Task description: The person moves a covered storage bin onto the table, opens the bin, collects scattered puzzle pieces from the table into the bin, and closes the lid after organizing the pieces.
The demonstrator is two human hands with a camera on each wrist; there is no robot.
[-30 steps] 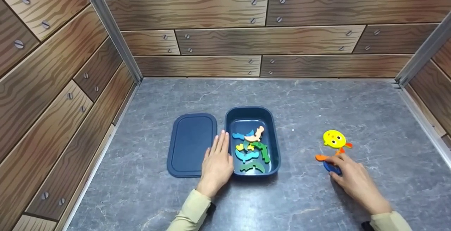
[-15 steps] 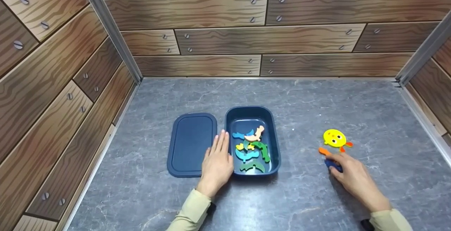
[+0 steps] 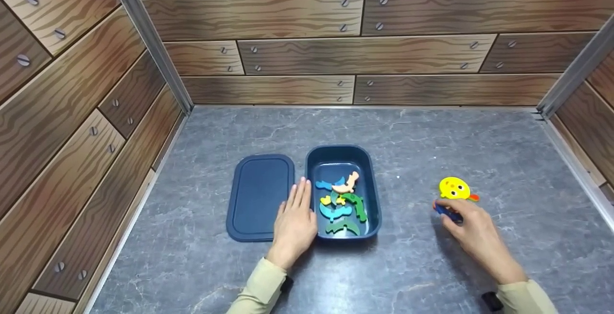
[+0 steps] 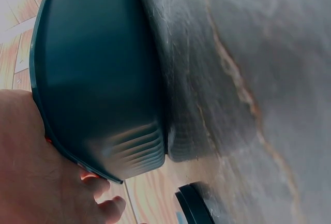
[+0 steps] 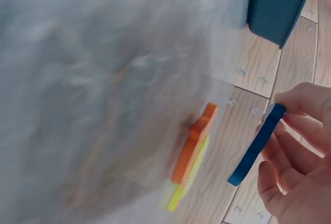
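My left hand lies with straight fingers along the left rim of a dark blue box. In the left wrist view its fingers reach over the rim of the box. My right hand pinches a flat blue toy piece between thumb and fingers, above the table. A small orange-red bit shows at the left end of the blue piece in the head view. Beyond this hand lies a round yellow chick face. An orange piece lies by the yellow one in the right wrist view.
Inside the box are several animal-shaped pieces, among them a green one, a light blue one and a peach one. The dark blue lid lies left of the box. Wood-patterned walls enclose the grey table.
My right hand has gathered the blue piece and raised it off the table, shifting slightly up and left. The orange piece beside it has gone from open sight. My left hand stays put.
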